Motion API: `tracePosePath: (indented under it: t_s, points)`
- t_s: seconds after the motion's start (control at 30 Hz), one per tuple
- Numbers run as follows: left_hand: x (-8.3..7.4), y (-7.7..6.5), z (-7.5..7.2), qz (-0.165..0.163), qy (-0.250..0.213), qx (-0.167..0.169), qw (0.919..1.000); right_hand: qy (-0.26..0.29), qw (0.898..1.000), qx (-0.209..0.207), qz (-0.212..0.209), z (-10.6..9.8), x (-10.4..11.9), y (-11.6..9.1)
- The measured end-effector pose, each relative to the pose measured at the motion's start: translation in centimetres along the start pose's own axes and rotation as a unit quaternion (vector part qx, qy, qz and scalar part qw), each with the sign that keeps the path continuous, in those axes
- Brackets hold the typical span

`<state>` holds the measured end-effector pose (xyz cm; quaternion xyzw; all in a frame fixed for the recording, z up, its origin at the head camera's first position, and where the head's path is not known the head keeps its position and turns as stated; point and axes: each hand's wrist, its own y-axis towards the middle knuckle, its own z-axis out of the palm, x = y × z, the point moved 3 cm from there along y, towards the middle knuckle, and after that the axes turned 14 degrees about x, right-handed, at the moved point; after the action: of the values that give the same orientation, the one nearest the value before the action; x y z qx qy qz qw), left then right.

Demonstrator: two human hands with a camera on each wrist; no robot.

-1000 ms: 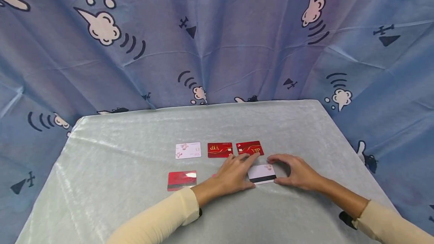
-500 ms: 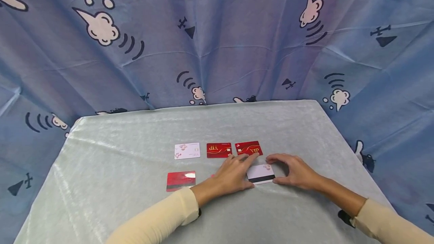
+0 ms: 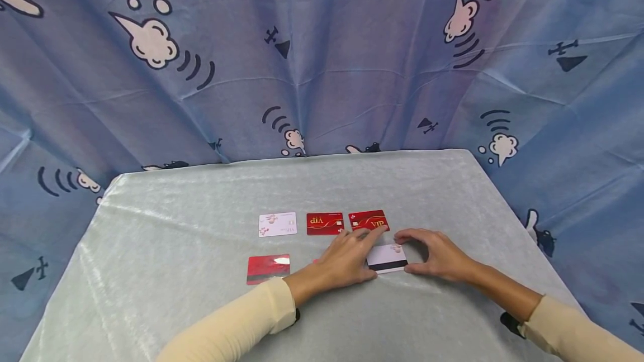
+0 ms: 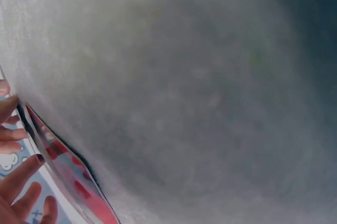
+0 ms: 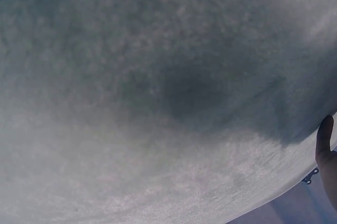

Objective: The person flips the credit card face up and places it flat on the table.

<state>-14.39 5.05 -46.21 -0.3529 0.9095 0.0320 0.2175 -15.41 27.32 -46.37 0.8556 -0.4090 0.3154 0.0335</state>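
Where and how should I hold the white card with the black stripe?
Pinching the striped white card by the near and far edges at its right end, from the right, seems best: it looks thin and flat on the table, and the right grip curves round that end.

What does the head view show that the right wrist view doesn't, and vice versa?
Only head: a white rectangular card with a black stripe, red rectangular VIP cards, a white floral card, a red striped card, cream fabric sleeves.
Only right wrist: no new object, just closer, blurred pale grey velvety tablecloth.
Both: tablecloth, blue printed fabric curtain, and a hand, cropped in the wrist view.
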Motion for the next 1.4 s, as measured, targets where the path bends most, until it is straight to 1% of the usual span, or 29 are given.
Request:
tracePosePath:
  t_s: [0.2,0.37,0.5,0.63,0.87,1.0,1.17,1.4]
  points:
    - [-0.2,0.0,-0.4,0.012,-0.021,-0.005,0.9997,0.001,1.0,-0.004,0.009,-0.2,0.0,0.0]
    - [-0.3,0.0,-0.8,0.019,-0.024,-0.014,0.9994,-0.007,1.0,-0.013,-0.003,-0.2,0.0,0.0]
    - [-0.4,0.0,-1.0,0.022,-0.029,-0.019,0.9992,-0.008,1.0,-0.008,0.002,-0.3,0.0,0.0]
    - [-0.5,0.1,-1.3,0.032,-0.035,-0.028,0.9985,-0.004,1.0,0.0,0.007,-0.4,0.0,-0.1]
    - [-0.7,0.3,-1.7,0.046,-0.042,-0.046,0.997,-0.001,1.0,-0.002,0.0,-0.5,0.0,-0.1]
    - [-0.9,0.3,-1.9,0.048,-0.058,-0.05,0.9959,-0.005,1.0,0.0,-0.002,-0.4,-0.1,-0.1]
    - [-1.1,0.4,-2.2,0.045,-0.087,-0.046,0.9942,-0.004,1.0,0.002,-0.008,-0.4,-0.1,-0.2]
    - [-1.4,0.8,-2.4,0.046,-0.099,-0.054,0.9926,0.005,1.0,0.004,-0.012,-0.4,-0.3,-0.3]
